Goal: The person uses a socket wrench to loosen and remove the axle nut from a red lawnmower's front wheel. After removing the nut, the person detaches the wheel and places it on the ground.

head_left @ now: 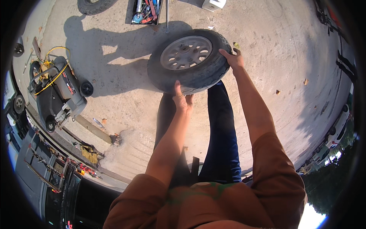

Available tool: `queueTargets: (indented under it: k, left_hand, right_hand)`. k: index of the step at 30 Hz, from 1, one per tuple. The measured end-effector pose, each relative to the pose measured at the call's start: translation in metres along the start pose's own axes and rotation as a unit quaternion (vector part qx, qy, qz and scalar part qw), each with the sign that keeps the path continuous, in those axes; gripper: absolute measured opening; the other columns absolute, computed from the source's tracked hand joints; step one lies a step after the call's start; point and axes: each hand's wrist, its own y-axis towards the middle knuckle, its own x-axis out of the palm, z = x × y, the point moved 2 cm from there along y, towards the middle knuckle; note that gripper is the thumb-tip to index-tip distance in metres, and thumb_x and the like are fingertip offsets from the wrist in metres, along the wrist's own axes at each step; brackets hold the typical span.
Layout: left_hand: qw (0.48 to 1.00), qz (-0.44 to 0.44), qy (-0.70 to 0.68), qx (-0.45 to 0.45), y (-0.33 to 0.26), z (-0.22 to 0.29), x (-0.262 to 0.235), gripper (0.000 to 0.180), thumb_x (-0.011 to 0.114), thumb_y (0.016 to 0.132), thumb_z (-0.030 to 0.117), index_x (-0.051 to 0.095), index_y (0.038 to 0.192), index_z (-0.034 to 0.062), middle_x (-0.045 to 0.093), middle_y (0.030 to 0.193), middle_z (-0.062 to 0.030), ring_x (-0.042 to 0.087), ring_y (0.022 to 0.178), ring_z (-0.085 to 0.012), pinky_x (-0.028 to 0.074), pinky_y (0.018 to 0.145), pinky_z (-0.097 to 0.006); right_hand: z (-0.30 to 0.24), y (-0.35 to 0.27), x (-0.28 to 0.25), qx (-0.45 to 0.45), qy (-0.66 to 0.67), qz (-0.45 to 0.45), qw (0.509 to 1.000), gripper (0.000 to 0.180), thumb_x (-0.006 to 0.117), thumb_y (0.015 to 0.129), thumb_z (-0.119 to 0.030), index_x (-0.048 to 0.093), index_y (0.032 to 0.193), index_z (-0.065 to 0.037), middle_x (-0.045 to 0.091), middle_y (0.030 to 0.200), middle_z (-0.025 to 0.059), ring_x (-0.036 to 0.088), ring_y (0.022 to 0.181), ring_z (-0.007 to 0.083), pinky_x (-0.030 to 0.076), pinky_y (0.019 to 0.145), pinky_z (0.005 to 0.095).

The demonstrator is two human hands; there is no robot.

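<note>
Between my two hands is a car wheel (187, 53), a black tyre on a dusty silver rim with slotted openings around its hub. Its face is tilted up toward me, in front of my legs. My left hand (182, 100) grips the near edge of the tyre, thumb up over the sidewall and fingers beneath. On the far right side my right hand (233, 60) clasps the tread, its thumb lying on the sidewall. The undersides of the tyre and most fingertips are hidden.
A tray of hand tools (145, 11) lies ahead on the concrete, beside a metal bar (167, 17). Another tyre (95, 5) is at the far left. A wheeled machine with a yellow hose (63, 87) stands left. A white container (214, 4) sits at the top.
</note>
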Motion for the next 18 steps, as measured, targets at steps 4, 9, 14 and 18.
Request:
queueTargets:
  k: [4,9,14,18]
  left_hand:
    - [0.994,-0.039,0.031,-0.098,0.01,-0.053,0.004,0.064,0.082,0.077,0.038,0.053,0.122,0.0034,0.058,0.12,-0.014,0.061,0.11,-0.0264,0.056,0.096,-0.038]
    - [0.909,-0.042,0.311,-0.275,-0.008,-0.089,-0.011,0.049,0.073,0.088,0.036,0.051,0.117,0.0029,0.058,0.118,-0.0186,0.062,0.107,-0.0282,0.053,0.096,-0.043]
    - [0.778,-0.15,0.589,-0.158,0.002,-0.025,0.006,0.031,0.067,0.093,0.032,0.059,0.108,0.0059,0.068,0.099,-0.0089,0.068,0.091,-0.0179,0.054,0.086,-0.033]
    - [0.741,-0.115,0.658,-0.074,0.025,0.052,0.031,0.024,0.063,0.095,0.03,0.058,0.105,0.008,0.068,0.096,-0.0057,0.066,0.085,-0.0141,0.052,0.081,-0.029]
  right_hand:
    - [0.043,-0.046,0.016,0.196,0.297,-0.081,0.931,0.1,0.087,0.067,-0.046,0.038,0.141,0.002,0.053,0.131,0.0227,0.056,0.117,0.0298,0.049,0.093,0.0497]
    - [0.112,-0.06,0.032,0.126,0.274,0.139,0.943,0.101,0.092,0.059,-0.038,0.042,0.131,0.012,0.055,0.129,0.024,0.055,0.12,0.031,0.044,0.101,0.0385]
    - [0.163,-0.024,0.01,0.096,0.272,0.122,0.95,0.099,0.091,0.058,-0.035,0.042,0.133,0.009,0.056,0.127,0.0213,0.057,0.116,0.0274,0.046,0.098,0.037]
    - [0.204,0.009,-0.001,0.002,0.32,0.088,0.943,0.081,0.088,0.063,-0.028,0.052,0.126,0.008,0.064,0.117,0.019,0.063,0.104,0.0265,0.049,0.091,0.037]
